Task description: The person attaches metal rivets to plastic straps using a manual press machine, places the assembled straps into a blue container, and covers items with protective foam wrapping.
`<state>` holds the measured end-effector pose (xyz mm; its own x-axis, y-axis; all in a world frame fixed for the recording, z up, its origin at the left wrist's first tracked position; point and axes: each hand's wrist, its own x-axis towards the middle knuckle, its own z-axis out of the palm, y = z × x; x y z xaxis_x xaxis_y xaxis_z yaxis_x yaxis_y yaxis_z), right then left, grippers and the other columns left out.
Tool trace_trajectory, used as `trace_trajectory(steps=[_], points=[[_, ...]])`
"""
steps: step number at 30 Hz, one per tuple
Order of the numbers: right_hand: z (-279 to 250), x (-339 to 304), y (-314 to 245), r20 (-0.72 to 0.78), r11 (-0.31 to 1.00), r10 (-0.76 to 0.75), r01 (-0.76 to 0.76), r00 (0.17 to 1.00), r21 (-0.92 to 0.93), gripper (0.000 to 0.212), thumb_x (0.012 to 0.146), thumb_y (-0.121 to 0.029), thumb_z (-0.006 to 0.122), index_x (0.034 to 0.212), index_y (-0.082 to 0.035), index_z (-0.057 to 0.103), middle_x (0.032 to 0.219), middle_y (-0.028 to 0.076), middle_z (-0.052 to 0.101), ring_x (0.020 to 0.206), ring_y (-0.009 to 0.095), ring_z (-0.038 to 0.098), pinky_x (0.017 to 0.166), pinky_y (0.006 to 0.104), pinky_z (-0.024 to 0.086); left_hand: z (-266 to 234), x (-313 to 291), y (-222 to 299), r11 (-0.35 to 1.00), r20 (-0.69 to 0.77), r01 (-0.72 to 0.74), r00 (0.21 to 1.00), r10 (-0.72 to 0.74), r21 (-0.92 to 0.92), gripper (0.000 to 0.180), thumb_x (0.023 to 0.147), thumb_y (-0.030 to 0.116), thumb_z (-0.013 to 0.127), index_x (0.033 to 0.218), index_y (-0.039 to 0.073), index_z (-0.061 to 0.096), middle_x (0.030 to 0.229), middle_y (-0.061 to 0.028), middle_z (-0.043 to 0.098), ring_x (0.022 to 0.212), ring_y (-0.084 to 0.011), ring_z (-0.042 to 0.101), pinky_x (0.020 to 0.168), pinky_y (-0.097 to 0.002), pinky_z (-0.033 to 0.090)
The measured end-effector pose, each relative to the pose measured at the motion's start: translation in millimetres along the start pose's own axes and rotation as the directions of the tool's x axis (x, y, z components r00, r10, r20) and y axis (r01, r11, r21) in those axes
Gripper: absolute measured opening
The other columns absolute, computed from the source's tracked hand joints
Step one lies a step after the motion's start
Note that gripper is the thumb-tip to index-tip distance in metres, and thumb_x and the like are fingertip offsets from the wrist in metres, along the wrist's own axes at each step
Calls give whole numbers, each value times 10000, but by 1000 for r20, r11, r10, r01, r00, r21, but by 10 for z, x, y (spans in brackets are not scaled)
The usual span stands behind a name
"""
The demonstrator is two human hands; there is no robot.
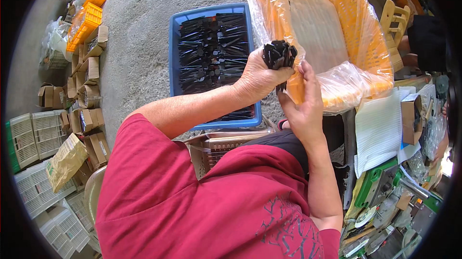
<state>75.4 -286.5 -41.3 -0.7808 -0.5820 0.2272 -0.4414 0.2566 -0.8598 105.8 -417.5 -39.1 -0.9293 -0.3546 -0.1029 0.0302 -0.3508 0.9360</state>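
My left hand [260,77] is closed around a bundle of slim, glossy black pieces [279,54]; their exact kind does not show. The bundle stands roughly upright, its uneven tops fanning out above the thumb. Close beside its lower end is my right hand [305,110], fingers stretched upward and thumb apart from them. The right thumb tip is near or touching the bundle's bottom; I cannot tell which. Beneath my left forearm, a blue tub [174,57] holds rows of similar black pieces [211,47]. An orange crate [370,42] lined with clear plastic lies just beyond my hands.
Below the tub is a brown plastic basket [211,155], partly hidden by my shirt. Cardboard boxes [94,81] and pale crates [45,136] line the left. To the right are white sheets [378,136], a green machine [378,182] and a wooden chair [395,20], with another person's dark clothing beyond.
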Motion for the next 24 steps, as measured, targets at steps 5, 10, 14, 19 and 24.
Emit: trace_trajectory(steps=[5, 10, 14, 19, 24], points=[[192, 28, -164, 73, 815, -444, 436, 893, -382, 583, 633, -24, 588, 1159, 78, 358, 1124, 239, 422, 1073, 396, 388, 915, 423, 319, -170, 3, -52, 999, -31, 21, 999, -22, -35, 204, 645, -32, 595, 823, 48, 536, 712, 23, 528, 641, -55, 488, 552, -215, 431], [457, -42, -171, 19, 984, -177, 177, 984, -20, 737, 630, -2, 604, 1247, 62, 205, 1218, 250, 318, 1145, 372, 331, 938, 402, 299, -287, -33, -26, 990, -75, 123, 989, -129, -70, 256, 646, -27, 597, 877, 46, 513, 746, 9, 530, 650, -65, 501, 561, -218, 443], [667, -36, 47, 158, 892, 105, -164, 982, 422, 770, 683, -40, 613, 1283, 22, 135, 1208, 208, 342, 1115, 262, 387, 909, 330, 334, -385, -58, -61, 984, -82, 164, 982, -170, -71, 257, 660, -23, 593, 890, 47, 503, 767, 2, 527, 675, -72, 508, 599, -224, 455], [839, -95, 340, 208, 898, 137, -209, 969, 386, 813, 645, -20, 608, 1296, -18, 121, 1097, 144, 435, 1011, 203, 452, 858, 291, 369, -484, -191, -361, 984, -72, 165, 983, -170, -72, 248, 677, -34, 582, 889, 57, 493, 799, 14, 513, 722, -69, 490, 653, -229, 454], [975, -261, 400, 303, 818, 242, -362, 922, 447, 806, 637, -45, 623, 1292, -64, 153, 1074, 157, 476, 960, 212, 507, 802, 305, 414, -591, -377, -517, 942, -118, 287, 944, -309, -172, 223, 713, 28, 593, 909, 64, 493, 805, 3, 516, 738, -80, 491, 675, -241, 451]])
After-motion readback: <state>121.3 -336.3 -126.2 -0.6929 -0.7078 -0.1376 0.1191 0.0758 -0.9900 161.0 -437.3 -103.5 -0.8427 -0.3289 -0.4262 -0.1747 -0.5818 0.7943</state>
